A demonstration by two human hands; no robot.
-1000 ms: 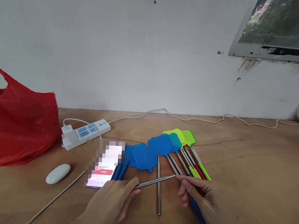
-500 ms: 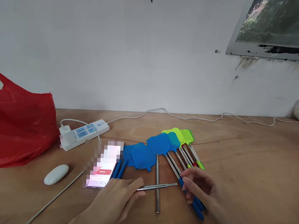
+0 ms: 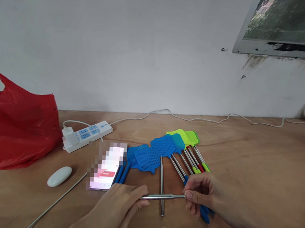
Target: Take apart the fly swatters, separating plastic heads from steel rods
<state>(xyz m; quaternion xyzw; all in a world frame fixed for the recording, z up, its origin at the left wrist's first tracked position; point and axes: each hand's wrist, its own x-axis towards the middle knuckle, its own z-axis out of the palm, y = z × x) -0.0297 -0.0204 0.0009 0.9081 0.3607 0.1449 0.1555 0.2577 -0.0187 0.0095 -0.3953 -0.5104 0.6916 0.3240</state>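
My left hand (image 3: 121, 205) grips one end of a thin telescopic metal rod (image 3: 163, 197) that lies level, crosswise over the table. My right hand (image 3: 201, 196) pinches the rod's other end between thumb and fingers. The rod crosses over a second metal rod (image 3: 161, 181) that runs toward me from a blue fly swatter head (image 3: 147, 159). Behind my hands lies a fan of several fly swatters, blue ones (image 3: 164, 146) and yellow-green ones (image 3: 186, 137), with steel shafts and blue, green and red handles.
A phone (image 3: 106, 171) with a lit screen lies by my left hand. Further left are a white oval object (image 3: 59, 176), a white power strip (image 3: 86, 135) and a red plastic bag (image 3: 17, 126). A white cable (image 3: 206, 119) runs along the wall.
My right hand came back to the rod and pinched its tip, after letting go half a second ago. The rod dropped from slanted to level and shifted nearer to me.
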